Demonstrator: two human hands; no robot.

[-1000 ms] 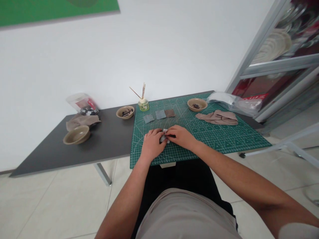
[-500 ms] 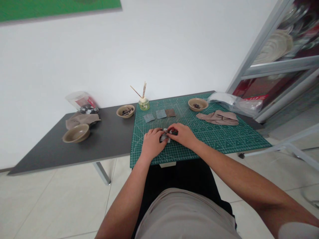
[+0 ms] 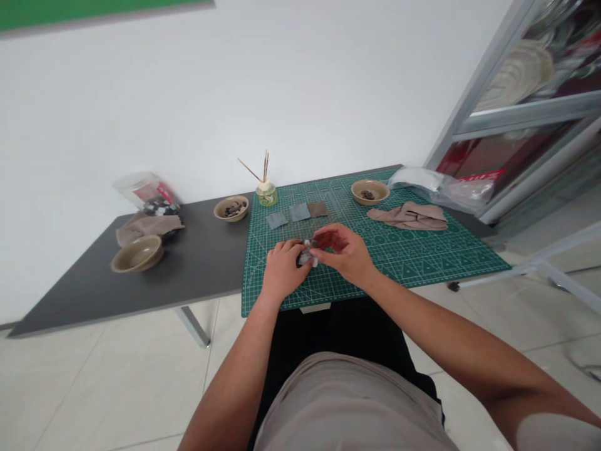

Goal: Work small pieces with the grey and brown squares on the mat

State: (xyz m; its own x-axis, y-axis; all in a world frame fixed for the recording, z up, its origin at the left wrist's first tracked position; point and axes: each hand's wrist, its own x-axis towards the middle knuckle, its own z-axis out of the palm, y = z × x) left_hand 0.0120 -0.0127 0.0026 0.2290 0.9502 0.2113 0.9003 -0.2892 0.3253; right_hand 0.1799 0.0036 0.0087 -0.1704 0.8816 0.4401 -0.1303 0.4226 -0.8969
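Note:
Above the near part of the green cutting mat (image 3: 399, 250), both hands meet over a small grey cloth pouch (image 3: 307, 259). My left hand (image 3: 284, 270) is closed on the pouch, its thumb in front and its fingers behind. Curled in from the right, my right hand (image 3: 346, 252) has its thumb and fingertips brought together at the top of the pouch. Something small and dark shows at these fingertips; its kind is too small to tell. Just beyond lie a pale flat pouch (image 3: 277, 220), a blue-grey one (image 3: 299, 213) and a brown one (image 3: 318, 209).
A bowl of dark pebble-like pieces (image 3: 231, 208) stands left of the mat, and another bowl (image 3: 370, 192) on it. A reed diffuser (image 3: 267, 193), a brown cloth (image 3: 408, 217), plastic packaging (image 3: 441, 186), a clear container (image 3: 146, 191) and a left-hand bowl (image 3: 138, 254) surround the hands.
My right hand's fingers have opened out slightly and lifted at the pouch's top. My left hand keeps its hold. The whole view has shifted a little.

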